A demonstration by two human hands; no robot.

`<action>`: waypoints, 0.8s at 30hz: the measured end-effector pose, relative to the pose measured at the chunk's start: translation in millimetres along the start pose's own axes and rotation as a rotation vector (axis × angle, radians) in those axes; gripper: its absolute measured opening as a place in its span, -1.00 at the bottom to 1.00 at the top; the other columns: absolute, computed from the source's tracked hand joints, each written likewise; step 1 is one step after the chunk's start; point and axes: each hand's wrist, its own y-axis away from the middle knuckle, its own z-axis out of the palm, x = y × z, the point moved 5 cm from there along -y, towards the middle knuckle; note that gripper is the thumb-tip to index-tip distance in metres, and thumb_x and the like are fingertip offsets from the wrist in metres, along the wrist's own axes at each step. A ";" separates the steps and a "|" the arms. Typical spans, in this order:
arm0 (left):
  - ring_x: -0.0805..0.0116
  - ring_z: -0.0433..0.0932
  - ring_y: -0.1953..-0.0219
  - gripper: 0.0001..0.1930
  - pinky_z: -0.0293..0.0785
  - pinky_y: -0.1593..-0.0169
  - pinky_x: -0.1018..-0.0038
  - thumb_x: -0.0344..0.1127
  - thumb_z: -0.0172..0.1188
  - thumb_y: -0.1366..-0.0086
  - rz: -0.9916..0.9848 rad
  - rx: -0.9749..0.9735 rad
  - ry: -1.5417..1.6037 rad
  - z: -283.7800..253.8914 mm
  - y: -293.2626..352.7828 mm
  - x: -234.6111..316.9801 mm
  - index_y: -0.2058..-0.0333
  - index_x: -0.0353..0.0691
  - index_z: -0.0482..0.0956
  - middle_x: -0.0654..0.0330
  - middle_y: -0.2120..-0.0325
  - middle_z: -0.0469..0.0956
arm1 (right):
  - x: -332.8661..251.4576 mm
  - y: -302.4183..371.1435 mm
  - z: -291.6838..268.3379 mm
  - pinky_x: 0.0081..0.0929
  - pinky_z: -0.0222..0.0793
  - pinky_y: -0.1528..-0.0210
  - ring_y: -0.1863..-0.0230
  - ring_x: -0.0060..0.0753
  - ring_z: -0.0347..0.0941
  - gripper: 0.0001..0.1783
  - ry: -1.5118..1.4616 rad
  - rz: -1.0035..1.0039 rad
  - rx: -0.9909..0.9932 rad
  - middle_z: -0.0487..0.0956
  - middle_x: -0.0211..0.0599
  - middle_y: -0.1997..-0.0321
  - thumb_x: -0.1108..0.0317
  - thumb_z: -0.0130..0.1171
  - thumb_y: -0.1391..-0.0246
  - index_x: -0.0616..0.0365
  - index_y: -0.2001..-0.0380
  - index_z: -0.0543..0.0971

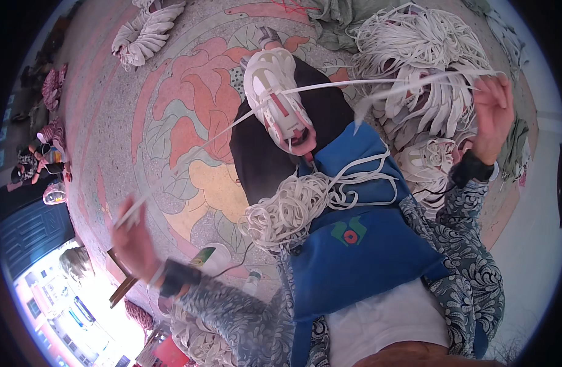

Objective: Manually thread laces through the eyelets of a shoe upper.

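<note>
The right hand (494,110), at two o'clock, pinches the white lace (336,85); blur hides whether the left hand (137,241), at eight, grips it too. At twelve, it threads the shoe upper (275,76); even tension should match both lengths.

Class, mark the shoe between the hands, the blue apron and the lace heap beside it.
Shoe (282,109), head view: reddish middle strip.
Apron (367,263), head view: lower front cloth.
Lace heap (290,205), head view: tangle's middle.
</note>
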 end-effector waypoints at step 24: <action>0.36 0.41 0.36 -0.85 0.42 0.12 0.36 -0.35 0.00 -0.25 0.125 0.223 -0.217 -111.4 130.8 58.4 0.44 -0.30 0.42 0.18 0.50 0.43 | 245.6 87.1 33.5 -0.29 0.36 0.33 0.38 -0.12 0.43 -0.78 1.660 0.398 -1.530 0.49 -0.22 0.52 0.24 0.05 -0.01 0.15 0.49 0.54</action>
